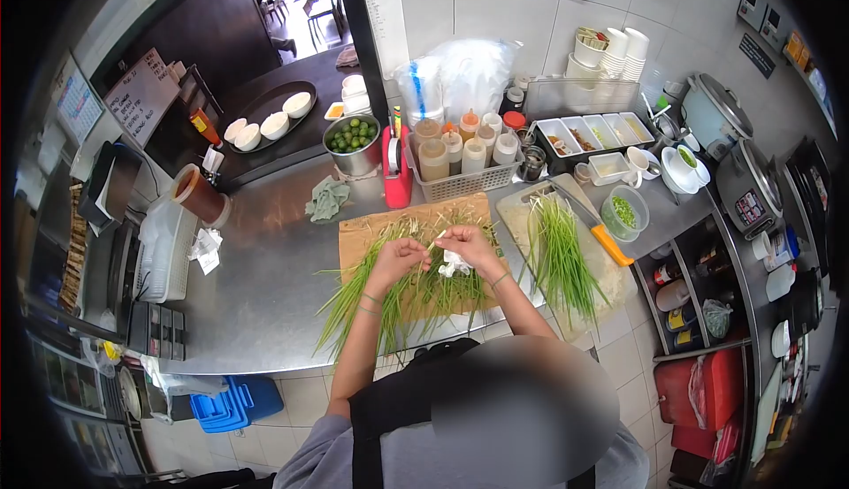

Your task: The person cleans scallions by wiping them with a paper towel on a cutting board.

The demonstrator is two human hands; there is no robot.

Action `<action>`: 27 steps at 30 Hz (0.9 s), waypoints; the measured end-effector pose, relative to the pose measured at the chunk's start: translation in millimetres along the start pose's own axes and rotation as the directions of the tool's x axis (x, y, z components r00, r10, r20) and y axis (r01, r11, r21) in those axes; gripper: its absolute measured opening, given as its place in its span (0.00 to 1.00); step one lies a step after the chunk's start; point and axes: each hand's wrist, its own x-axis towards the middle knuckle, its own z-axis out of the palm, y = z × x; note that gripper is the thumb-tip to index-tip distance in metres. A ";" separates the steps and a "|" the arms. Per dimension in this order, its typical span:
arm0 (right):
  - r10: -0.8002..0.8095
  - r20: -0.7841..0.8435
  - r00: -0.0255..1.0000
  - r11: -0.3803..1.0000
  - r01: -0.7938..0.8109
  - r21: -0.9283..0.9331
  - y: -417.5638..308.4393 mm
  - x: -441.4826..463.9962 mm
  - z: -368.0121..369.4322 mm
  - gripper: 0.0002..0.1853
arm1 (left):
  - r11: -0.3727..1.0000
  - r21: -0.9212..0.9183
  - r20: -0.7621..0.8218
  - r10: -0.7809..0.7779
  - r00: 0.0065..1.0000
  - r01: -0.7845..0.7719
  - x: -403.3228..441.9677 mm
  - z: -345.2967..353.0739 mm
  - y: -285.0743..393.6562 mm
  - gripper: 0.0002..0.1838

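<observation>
Brown paper point(354, 236) lies on steel worktop point(256, 268), green onions point(389, 299) spread loose across it, leaves past its L & near edges. Both hands are over it. L hand point(402, 257): fingers curled in, tips close to thumb; can't tell if they grip anything. R hand point(469, 248): thumb & index look closed on a thin pale stalk point(436, 241); white crumpled tissue point(455, 264) just under that hand, can't tell if held.

R of paper: cutting board point(612, 278) w/ a neater bunch point(563, 255) laid lengthwise, orange-handled knife point(612, 246) beside it, unheld. Tub point(631, 233) w/ chopped greens point(624, 211) is by the board's far R side.

State approx. partway: one bunch gathered, whole & uncut AFAICT; a big qty on paper still loose & tangled, w/ pale bits among it. Bottle basket point(469, 185) just beyond paper.
</observation>
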 end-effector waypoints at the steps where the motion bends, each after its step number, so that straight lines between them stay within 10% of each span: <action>1: 0.005 0.012 1.000 0.998 -0.004 -0.055 1.1 0.3 -3.7 0.05 | 1.000 -0.027 -0.008 0.014 1.000 -0.014 3.6 -1.5 -6.6 0.05; 23: -0.067 0.030 0.997 0.996 0.068 -0.051 -28.1 -6.2 9.0 0.07 | 0.970 -0.068 -0.076 0.228 0.971 -0.233 4.9 10.1 4.2 0.08; 27: -0.099 -0.176 0.979 0.995 0.096 -0.025 3.2 6.7 -6.9 0.09 | 0.972 -0.145 -0.115 0.169 0.979 -0.185 4.1 -3.9 2.0 0.10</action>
